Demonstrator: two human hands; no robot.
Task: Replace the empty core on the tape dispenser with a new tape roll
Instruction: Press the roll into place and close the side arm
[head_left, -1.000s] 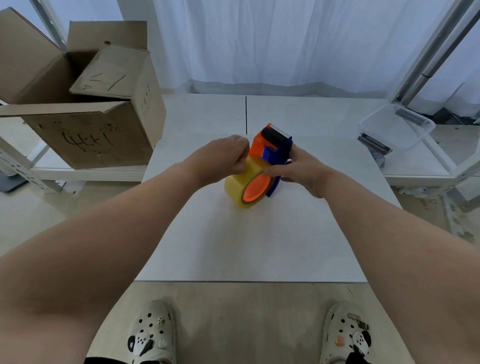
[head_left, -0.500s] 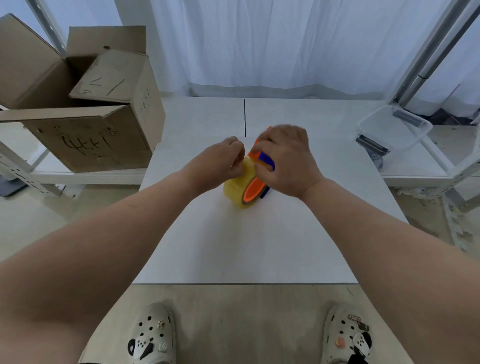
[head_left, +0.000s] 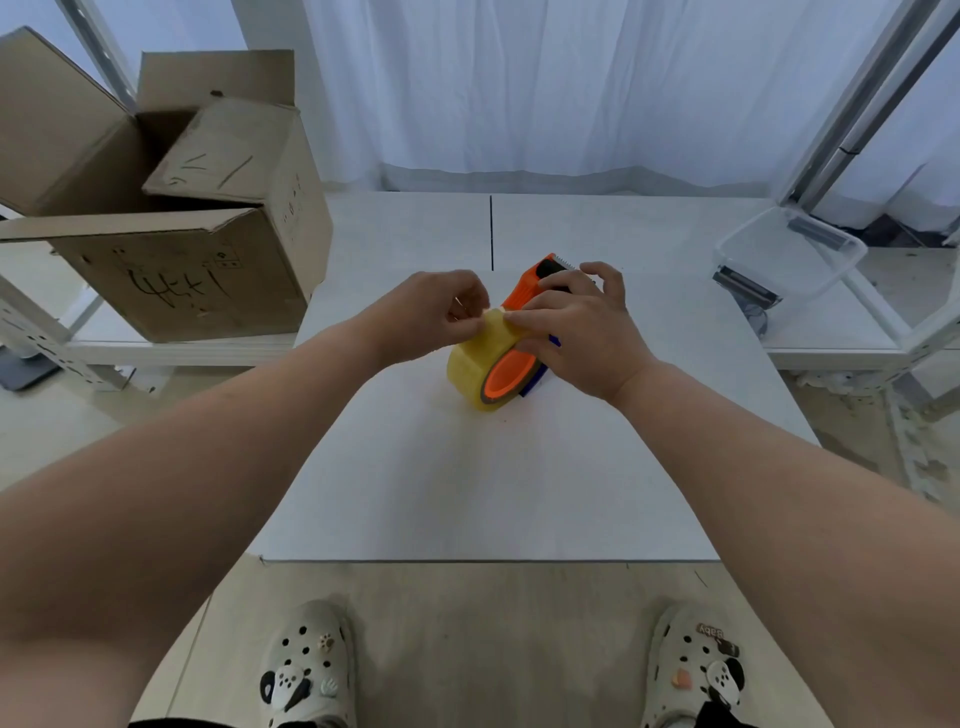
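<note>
A person works a yellow tape roll (head_left: 470, 366) seated on the orange hub of a tape dispenser (head_left: 527, 286), both standing on a white table (head_left: 467, 493) directly under the hands. L hand (head_left: 436, 312) has fingers curled, pinching at the roll's top edge. R hand (head_left: 582, 338) is draped over the dispenser w/ fingers wrapped round its body and thumb laid on the roll's top, next to the L fingertips. The dispenser's toothed end pokes out beyond the R fingers. An open cardboard box (head_left: 197, 270) sits well left of the L hand; a clear plastic tub (head_left: 789, 254) well right of the R hand.
</note>
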